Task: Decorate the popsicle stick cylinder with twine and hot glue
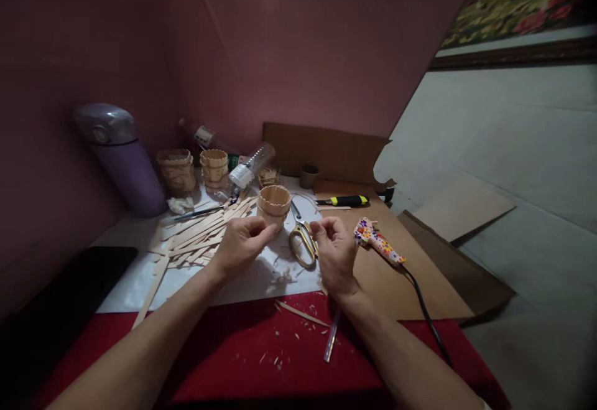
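We're using the gold-handled scissors (301, 222) as our landmark. The stick-sided cup (273, 203) is standing just behind and left of them, looking fully walled on the side we're seeing. Two similar cups (215, 172) are sitting farther back-left, seemingly done, while loose sticks (200, 236) are lying left, so we're guessing there's more building or trimming left. Our left hand (249, 240) is pinching its fingertips by the cup; our right hand (334, 251) is curling just right of the scissors. We're not able to tell if either's gripping anything. Roomwise, we're getting bare cardboard (405, 292) to the right, around the glue gun (380, 242), but the table edge is running close beyond it. Left is looking cramped.
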Motion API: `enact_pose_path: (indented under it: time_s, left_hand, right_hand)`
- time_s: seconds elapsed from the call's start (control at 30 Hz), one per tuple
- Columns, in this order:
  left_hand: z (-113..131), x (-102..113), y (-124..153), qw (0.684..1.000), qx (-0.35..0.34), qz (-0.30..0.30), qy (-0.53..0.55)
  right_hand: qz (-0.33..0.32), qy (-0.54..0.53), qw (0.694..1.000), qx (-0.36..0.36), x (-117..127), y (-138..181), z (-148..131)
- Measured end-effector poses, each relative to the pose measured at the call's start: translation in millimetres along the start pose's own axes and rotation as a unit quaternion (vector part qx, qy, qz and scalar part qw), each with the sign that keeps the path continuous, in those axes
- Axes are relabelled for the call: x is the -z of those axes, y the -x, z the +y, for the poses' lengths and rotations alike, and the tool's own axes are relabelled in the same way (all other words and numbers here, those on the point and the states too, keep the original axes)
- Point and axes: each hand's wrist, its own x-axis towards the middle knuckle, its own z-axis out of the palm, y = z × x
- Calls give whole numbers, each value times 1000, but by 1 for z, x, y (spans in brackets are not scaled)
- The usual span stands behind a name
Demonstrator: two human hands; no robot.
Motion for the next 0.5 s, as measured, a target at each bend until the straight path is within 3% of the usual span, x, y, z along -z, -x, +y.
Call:
enact_pose_path:
  time_s: [0.1, 0.17, 0.3, 0.43, 0.5]
  left_hand:
    - [-3, -6, 3, 992, -7, -104, -78]
    - [-5, -12, 6, 977, -18, -140, -161]
    - [-3, -24, 11, 935, -35, -162, -314]
    - [0, -33, 12, 911, -32, -162, -377]
    - [-1, -36, 12, 905, -27, -158, -394]
  right_hand:
    - [-2, 7, 1000, -9, 1, -1, -1]
    - [8, 14, 1000, -9, 1, -1, -2]
    - [40, -2, 999, -17, 3, -7, -4]
    - [85, 0, 996, -28, 9, -19, -10]
    - [69, 63, 995, -21, 13, -23, -12]
